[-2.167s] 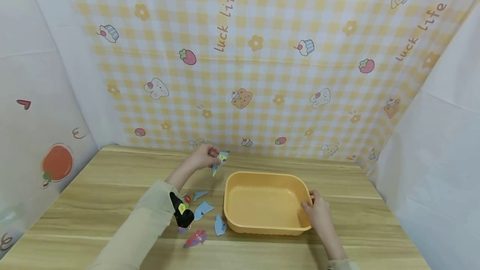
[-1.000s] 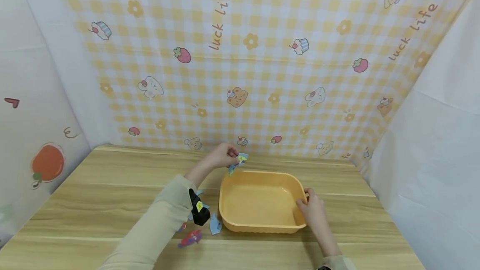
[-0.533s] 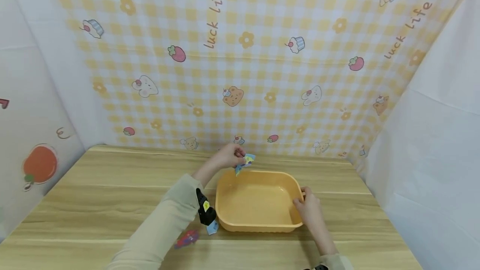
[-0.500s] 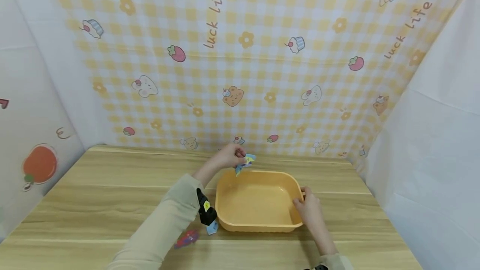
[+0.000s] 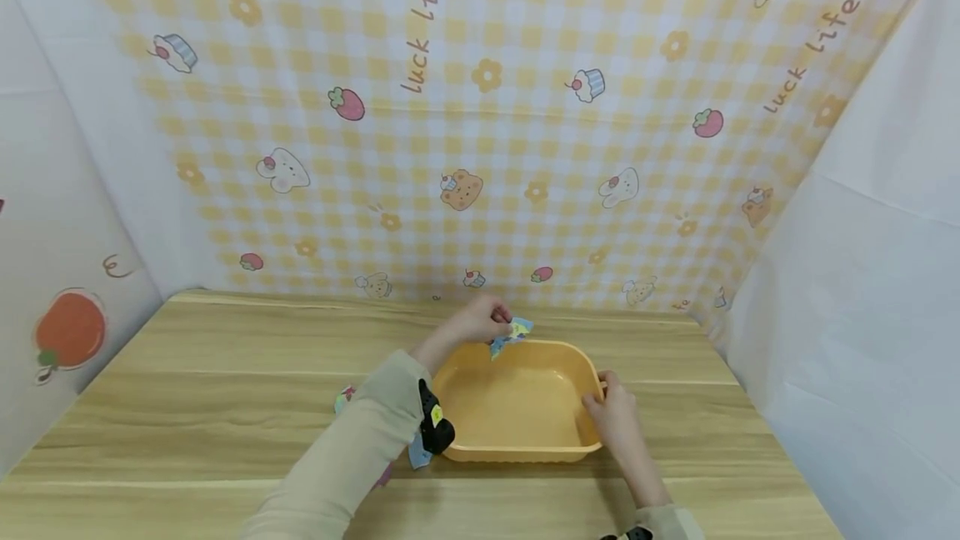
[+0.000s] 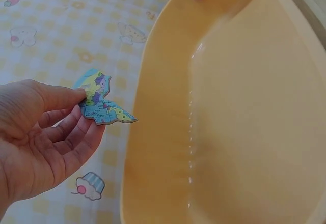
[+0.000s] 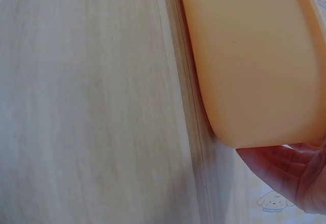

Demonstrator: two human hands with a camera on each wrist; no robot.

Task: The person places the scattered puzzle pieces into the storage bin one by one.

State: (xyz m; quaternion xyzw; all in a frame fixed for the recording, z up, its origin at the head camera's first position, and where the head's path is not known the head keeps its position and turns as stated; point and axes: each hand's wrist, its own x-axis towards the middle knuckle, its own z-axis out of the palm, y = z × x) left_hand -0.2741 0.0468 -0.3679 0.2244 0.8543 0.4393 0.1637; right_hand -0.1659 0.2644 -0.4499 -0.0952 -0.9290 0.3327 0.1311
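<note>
My left hand (image 5: 480,321) pinches a map puzzle piece (image 6: 104,101) between thumb and fingers. It is light blue with yellow and purple patches, irregular in outline, and hangs at the back rim of a yellow-orange plastic basin (image 5: 517,407). My right hand (image 5: 617,419) grips the basin's right end, thumb over the rim and fingers around the outside; the right wrist view shows those curled fingers (image 7: 277,168) under the edge. No pieces show inside the basin. Beneath my left forearm lie a blue piece (image 5: 419,452) and other partly hidden pieces.
The basin rests on a wood-grain table (image 5: 247,390). A yellow checked cloth (image 5: 517,148) with cartoon prints hangs behind it, and white cloths stand at both sides. A piece with green and red (image 5: 343,398) peeks out left of my sleeve.
My left hand has carried the puzzle piece rightward, from left of the basin to its back rim. My right hand keeps its grip on the basin. The head view has shifted slightly.
</note>
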